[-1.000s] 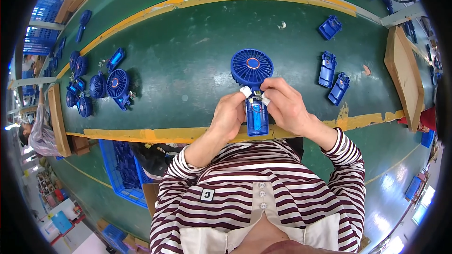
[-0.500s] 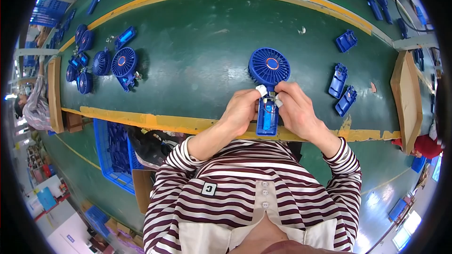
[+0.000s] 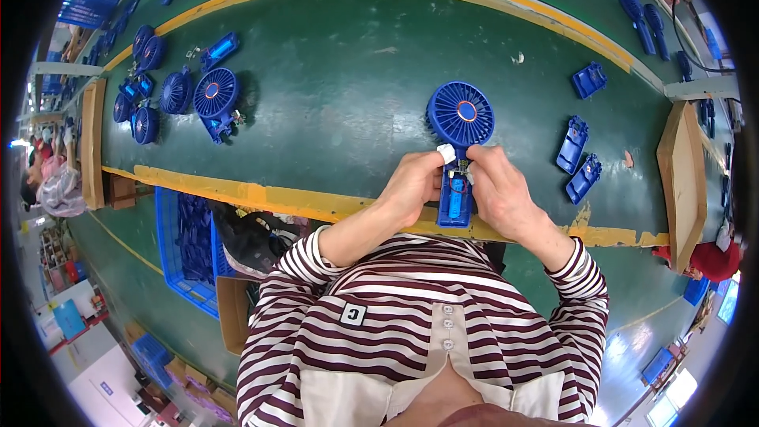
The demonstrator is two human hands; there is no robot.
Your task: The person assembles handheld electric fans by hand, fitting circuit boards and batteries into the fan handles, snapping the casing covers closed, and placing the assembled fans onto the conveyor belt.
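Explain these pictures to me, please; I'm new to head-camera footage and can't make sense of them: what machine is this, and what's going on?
There is no machine: these are a person's bare hands, seen from a wide fisheye camera on their head, looking down. That is why straight edges bend.

The green workbench holds a cluster of blue handheld fans on the left and three blue handle shells on the right.

In the middle, the left hand holds a blue handheld fan by its opened handle, where a light-blue battery cell shows. The right hand has its fingertips at the handle's upper end; what they pinch is too small to tell.
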